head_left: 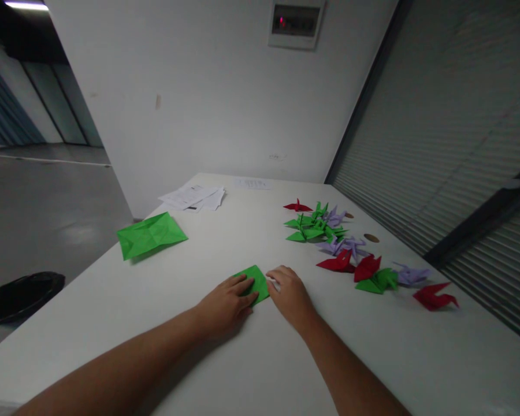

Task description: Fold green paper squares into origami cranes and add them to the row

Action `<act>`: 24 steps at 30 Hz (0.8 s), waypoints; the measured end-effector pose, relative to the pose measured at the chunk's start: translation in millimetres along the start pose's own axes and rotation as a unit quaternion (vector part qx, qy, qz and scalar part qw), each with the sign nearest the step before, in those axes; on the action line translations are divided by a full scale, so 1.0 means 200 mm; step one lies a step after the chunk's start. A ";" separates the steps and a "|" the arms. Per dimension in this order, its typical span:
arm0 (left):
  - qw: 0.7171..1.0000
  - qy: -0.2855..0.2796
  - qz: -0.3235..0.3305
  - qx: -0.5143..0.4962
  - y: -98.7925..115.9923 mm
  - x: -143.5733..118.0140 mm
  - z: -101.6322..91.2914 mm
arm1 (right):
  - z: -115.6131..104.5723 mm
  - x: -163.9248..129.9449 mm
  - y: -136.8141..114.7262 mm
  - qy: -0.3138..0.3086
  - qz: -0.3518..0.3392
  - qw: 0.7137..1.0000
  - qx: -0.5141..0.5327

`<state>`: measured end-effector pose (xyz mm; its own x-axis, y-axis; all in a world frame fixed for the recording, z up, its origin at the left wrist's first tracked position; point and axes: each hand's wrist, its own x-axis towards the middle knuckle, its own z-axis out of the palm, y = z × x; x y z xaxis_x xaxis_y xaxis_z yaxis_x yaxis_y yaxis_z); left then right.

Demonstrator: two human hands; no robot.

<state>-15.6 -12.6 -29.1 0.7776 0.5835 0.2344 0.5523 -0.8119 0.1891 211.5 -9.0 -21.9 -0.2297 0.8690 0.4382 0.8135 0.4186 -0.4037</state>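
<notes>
A small folded piece of green origami paper [260,281] lies on the white table in front of me. My left hand [227,303] rests flat over its left side, fingers spread and pressing it down. At the paper's right edge is my right hand [291,293], its thumb and index finger curled together at the edge in a pinch. Part of the folded paper is hidden beneath my left fingers. Farther left, a larger sheet of creased green paper [151,236] lies near the table's left edge, touched by neither hand.
Several green paper cranes [314,225], purple cranes [411,274] and red cranes [435,296] are grouped along the table's right side. White printed sheets [195,197] lie at the back left. A black-lined bin [21,294] stands left of the table [91,323]. Window blinds [455,133] border the right.
</notes>
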 end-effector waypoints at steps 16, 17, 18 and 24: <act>0.991 -0.116 -0.062 0.031 -0.04 -0.05 -0.07 | -0.01 0.01 0.02 -0.269 -0.097 0.952 -0.113; 0.989 -0.129 -0.072 0.031 -0.04 -0.05 -0.08 | -0.01 0.01 0.01 -0.272 -0.092 0.950 -0.118; 0.986 -0.141 -0.080 0.029 -0.05 -0.06 -0.10 | -0.01 0.00 0.01 -0.274 -0.088 0.950 -0.123; 0.984 -0.172 -0.051 0.007 -0.08 -0.09 -0.14 | -0.01 0.00 0.03 -0.277 -0.080 0.948 -0.137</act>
<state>-47.3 -9.7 -10.0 0.7724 0.6234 -0.1217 0.6347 -0.7510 0.1821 216.9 -6.9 -23.1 -0.5448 0.8374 -0.0437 0.8357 0.5380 -0.1101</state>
